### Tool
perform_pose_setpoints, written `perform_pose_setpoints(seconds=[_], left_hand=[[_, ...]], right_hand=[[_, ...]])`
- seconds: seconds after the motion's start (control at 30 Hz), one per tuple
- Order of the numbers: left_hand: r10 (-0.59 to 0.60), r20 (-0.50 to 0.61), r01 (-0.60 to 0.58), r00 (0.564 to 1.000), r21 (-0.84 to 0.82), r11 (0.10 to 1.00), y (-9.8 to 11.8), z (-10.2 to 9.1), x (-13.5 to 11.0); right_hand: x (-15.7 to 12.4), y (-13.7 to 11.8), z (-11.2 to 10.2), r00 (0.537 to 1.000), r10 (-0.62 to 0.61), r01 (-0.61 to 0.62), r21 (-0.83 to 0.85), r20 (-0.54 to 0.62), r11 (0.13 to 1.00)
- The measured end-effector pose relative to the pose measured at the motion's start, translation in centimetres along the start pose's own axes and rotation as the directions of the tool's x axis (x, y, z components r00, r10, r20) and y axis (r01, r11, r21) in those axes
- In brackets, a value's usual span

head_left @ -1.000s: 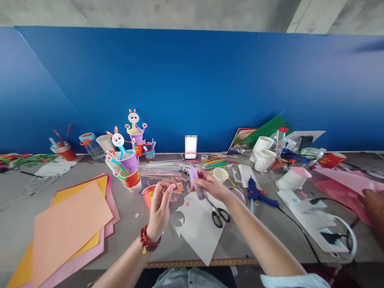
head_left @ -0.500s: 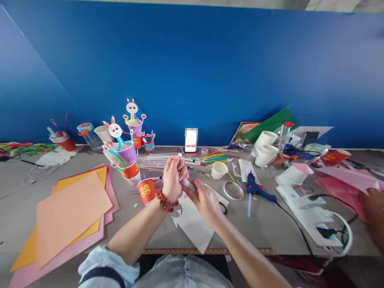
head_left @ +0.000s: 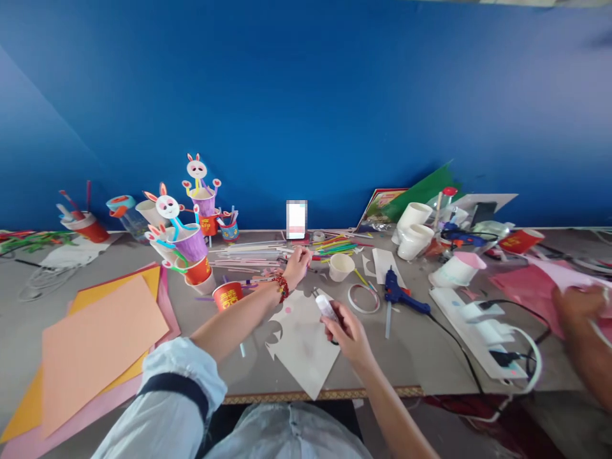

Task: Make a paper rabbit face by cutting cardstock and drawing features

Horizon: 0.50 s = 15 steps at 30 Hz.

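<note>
My right hand [head_left: 348, 328] is wrapped round a white glue stick [head_left: 327, 308], held tilted above the cut white paper [head_left: 306, 357]. The paper has curved notches at its left side and a small pink dot. My left hand [head_left: 297, 266] reaches out past the paper, by the phone and the pile of straws and pens [head_left: 253, 255]. Its fingers are pinched together; what is in them is too small to make out. A red paper cup [head_left: 227, 296] stands left of my left wrist, and a white paper cup [head_left: 341, 266] to its right.
At left lie coloured paper sheets [head_left: 105, 350] and rabbit-faced cup figures [head_left: 191, 239]. A phone [head_left: 296, 220] stands against the blue wall. To the right are a tape roll [head_left: 363, 298], a blue glue gun [head_left: 401, 293], a power strip [head_left: 478, 338] and another person's hand [head_left: 578, 306].
My hands have moved apart. The left has gone forward toward the straws, while the right has drawn back slightly with the glue stick. The view has shifted a little.
</note>
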State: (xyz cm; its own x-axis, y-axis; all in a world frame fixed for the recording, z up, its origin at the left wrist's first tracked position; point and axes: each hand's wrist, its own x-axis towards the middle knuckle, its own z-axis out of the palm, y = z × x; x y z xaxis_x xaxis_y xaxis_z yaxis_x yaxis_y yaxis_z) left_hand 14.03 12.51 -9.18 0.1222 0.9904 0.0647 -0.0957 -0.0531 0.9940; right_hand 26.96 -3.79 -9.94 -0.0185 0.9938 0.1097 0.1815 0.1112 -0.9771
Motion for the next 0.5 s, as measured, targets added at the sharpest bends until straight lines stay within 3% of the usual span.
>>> perform_pose_setpoints(seconds=[0.17, 0.3, 0.5], left_hand=[[0.004, -0.032, 0.000, 0.999, 0.117, 0.993, -0.6, -0.3, -0.4], [0.095, -0.013, -0.091, 0.995, 0.175, 0.980, 2.3, -1.4, -1.9], [0.187, 0.097, -0.203, 0.978, 0.210, 0.956, 7.3, -3.8, -9.2]], right_hand=[[0.0, 0.6, -0.4, 0.997, 0.018, -0.015, 0.046, -0.070, 0.999], [-0.4, 0.1, -0.7, 0.997, -0.055, 0.055, 0.003, -0.045, 0.998], [-1.9, -3.0, -1.1, 0.947, -0.264, 0.252, -0.089, -0.182, 0.964]])
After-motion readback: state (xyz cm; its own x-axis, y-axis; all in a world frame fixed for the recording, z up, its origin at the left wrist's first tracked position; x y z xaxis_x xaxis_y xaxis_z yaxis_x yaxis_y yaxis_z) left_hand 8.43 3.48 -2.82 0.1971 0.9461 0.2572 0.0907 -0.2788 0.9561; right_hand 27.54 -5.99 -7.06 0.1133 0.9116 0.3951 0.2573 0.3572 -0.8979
